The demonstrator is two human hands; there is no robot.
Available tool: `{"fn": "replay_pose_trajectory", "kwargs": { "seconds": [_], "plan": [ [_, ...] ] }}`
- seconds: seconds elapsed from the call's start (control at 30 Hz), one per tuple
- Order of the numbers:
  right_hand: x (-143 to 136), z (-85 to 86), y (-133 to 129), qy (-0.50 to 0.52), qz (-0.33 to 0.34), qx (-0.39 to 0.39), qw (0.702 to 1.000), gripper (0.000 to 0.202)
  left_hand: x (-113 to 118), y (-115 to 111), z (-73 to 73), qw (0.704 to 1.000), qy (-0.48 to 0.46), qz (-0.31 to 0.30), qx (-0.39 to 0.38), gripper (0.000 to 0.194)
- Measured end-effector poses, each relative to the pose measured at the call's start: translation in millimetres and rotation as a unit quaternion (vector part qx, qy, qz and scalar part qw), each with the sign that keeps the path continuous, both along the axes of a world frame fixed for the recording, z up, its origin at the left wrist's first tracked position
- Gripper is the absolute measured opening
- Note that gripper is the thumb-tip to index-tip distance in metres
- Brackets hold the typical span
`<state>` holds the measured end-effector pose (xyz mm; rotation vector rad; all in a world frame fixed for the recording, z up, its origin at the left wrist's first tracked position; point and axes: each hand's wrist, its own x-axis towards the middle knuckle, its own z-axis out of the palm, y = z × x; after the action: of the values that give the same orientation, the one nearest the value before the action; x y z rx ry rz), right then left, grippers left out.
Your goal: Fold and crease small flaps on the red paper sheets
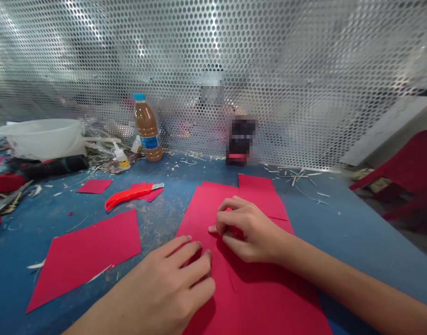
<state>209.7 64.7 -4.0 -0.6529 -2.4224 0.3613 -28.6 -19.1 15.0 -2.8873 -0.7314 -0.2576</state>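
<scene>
Head cam: looking down at a blue table [325, 246], two bare hands on some red paper.
Red sheets: the main stack [269, 298] sits front and center, running off the bottom edge. Layers overlap, and a smaller red piece [258, 193] pokes out at the far right corner.
Left hand [178, 274]: fingers loosely spread and slightly bent, tips down on the stack's left side. Not gripping anything that I can see.
Right hand [248, 230]: curled over the middle of the stack, fingers bent in toward the thumb. Can't tell if it's pinching anything, the fingers hide that bit.
Orange-red cutter [126, 195]: left of the stack, blade out, lying across a red scrap [153, 194].
Loose red paper: one bigger sheet [91, 256] near the left hand, plus a small piece [95, 186] behind it.
Back row: white tub [46, 137], little glue bottle [122, 158] tilted over, brown bottle [148, 130] upright with a blue cap.
Behind it all: perforated metal panel [304, 60], and a pixelated dark object [239, 142] in front of it.
</scene>
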Motion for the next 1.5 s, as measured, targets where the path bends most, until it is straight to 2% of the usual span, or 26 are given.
{"fn": "replay_pose_trajectory", "kwargs": {
  "seconds": [0.2, 0.37, 0.63, 0.8, 0.93, 1.03, 1.13, 1.2, 1.4, 1.5],
  "plan": [
    [-2, -3.2, -2, 0.003, -0.004, -0.001, 1.0, 0.022, -6, 3, -1.8, 0.998, -0.018, 0.012, -0.064, 0.013],
    [-4, -2.7, -4, -0.005, -0.008, -0.003, 1.0, 0.021, -8, 8, 1.6, 0.991, -0.02, 0.027, -0.132, 0.023],
    [-3, -5.7, -2, 0.01, -0.006, -0.008, 1.0, 0.022, -7, 6, -0.5, 0.992, -0.027, 0.026, -0.117, 0.022],
    [-2, -7.5, -2, 0.007, 0.007, -0.015, 1.0, 0.022, -16, 13, 4.8, 0.989, -0.065, 0.033, -0.132, 0.036],
    [-2, -4.7, -3, -0.008, 0.022, -0.023, 0.999, 0.022, -29, 25, -0.8, 0.985, -0.1, 0.125, -0.066, 0.042],
    [-2, -1.3, -3, -0.009, 0.007, -0.019, 1.0, 0.028, -35, 31, -8.3, 0.975, -0.086, 0.194, -0.059, 0.048],
    [-4, 0.5, -4, -0.007, -0.02, 0.0, 1.0, 0.033, -34, 32, -14.3, 0.969, -0.076, 0.22, -0.081, 0.064],
    [-6, 0.7, -6, -0.023, -0.022, 0.006, 0.999, 0.032, -32, 32, -16.7, 0.968, -0.077, 0.221, -0.096, 0.067],
    [-9, 1.1, -10, -0.06, -0.011, 0.006, 0.998, 0.029, -28, 34, -17.1, 0.961, -0.116, 0.214, -0.133, 0.049],
    [-11, 3.5, -12, -0.063, -0.018, -0.005, 0.998, 0.031, -28, 36, -16.5, 0.938, -0.174, 0.232, -0.191, 0.025]
  ]
}}
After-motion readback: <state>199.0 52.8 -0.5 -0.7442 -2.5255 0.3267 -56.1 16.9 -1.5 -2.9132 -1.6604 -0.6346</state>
